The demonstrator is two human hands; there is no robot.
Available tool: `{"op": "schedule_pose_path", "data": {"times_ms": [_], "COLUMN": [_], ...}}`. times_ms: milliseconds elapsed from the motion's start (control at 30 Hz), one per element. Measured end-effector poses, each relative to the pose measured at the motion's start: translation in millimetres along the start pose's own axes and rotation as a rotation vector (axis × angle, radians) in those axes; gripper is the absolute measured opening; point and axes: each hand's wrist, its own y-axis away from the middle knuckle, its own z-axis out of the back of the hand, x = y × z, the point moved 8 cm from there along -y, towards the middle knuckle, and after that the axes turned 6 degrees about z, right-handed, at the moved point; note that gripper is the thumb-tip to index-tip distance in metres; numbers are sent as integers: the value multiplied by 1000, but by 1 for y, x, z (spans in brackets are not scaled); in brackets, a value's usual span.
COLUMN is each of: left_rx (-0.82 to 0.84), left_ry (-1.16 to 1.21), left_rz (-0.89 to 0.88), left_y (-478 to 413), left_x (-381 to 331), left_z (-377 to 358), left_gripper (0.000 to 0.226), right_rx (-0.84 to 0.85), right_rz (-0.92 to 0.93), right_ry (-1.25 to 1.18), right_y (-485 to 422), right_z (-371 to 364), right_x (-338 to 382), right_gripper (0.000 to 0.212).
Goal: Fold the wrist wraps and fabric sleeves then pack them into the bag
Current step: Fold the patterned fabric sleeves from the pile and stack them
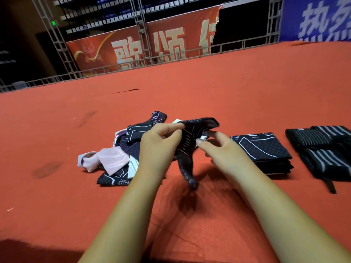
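In the head view, a dark sleeve [190, 143] patterned with thin white lines is held up above the red carpet [209, 82], its lower end hanging down to a point just over the floor. Its upper left edge is pinched between the thumb and fingers of the left hand [161, 137]. A white tab at its right edge is gripped between the thumb and forefinger of the right hand [214, 147]; any print on that tab is too small to be read. To the left, partly hidden by the left forearm, a loose heap of sleeves [133, 133] is spread on the carpet, with a pink sleeve [110, 158] lying across its near side. To the right of the hands a folded stack [264, 147] of dark, white-lined sleeves is set squarely, and just beyond it the black, grey-striped wrist wraps [322, 149] are laid side by side. Behind the carpet, a red banner [167, 44] is hung on a metal truss [140, 29], and the large white characters 歌颂 can be read on it, a third being cut off. On a blue banner [322, 18] at the upper right, 热烈 is shown in pale characters, cropped by the edge.
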Motion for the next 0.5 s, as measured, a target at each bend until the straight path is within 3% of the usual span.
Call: {"op": "schedule_pose_path", "data": {"times_ms": [200,333,500], "left_rx": [168,182,295], "left_ry": [554,460,155], "left_rz": [433,405,226], "left_y": [17,20,20], "left_x": [48,68,66], "left_z": [-20,-21,-19], "left_gripper": [41,52,56], "right_rx": [5,31,-8], "right_rz": [-12,18,132], "right_ry": [-198,-230,-113], "right_y": [-2,-3,-4], "right_z": [-3,-7,-3], "right_x": [-11,-14,-8], "right_gripper": [53,57,40]}}
